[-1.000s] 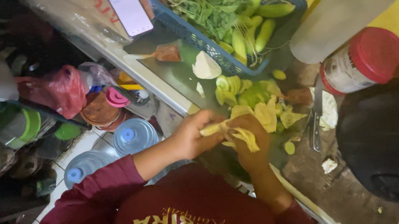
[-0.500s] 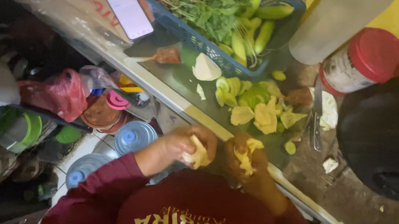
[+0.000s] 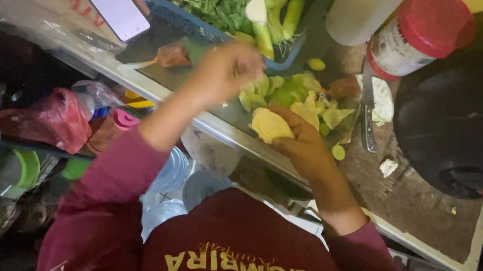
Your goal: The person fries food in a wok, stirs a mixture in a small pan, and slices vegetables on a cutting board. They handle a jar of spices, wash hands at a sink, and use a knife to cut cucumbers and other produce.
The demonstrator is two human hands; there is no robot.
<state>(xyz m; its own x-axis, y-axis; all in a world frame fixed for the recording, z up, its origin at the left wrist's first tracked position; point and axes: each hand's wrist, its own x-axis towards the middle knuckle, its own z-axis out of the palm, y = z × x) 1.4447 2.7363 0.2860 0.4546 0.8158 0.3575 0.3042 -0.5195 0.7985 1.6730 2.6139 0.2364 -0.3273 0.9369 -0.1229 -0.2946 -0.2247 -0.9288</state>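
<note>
Presently: right hand (image 3: 306, 144) cups cabbage chunk (image 3: 271, 125); left hand (image 3: 228, 71) closed, contents unclear; torn leaves (image 3: 303, 100) piled on tabletop (image 3: 408, 203), chunk remaining.

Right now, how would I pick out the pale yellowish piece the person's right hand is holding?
Find the big black round pot at the right of the counter, then the heap of cut green leaves to its left. At the heap's near edge, the right hand cups a pale yellow leafy chunk, lighter than the green pieces and the only one held.

Dim, warm light on the counter, murky shadows at left (raised hand motion-blurred)
</note>
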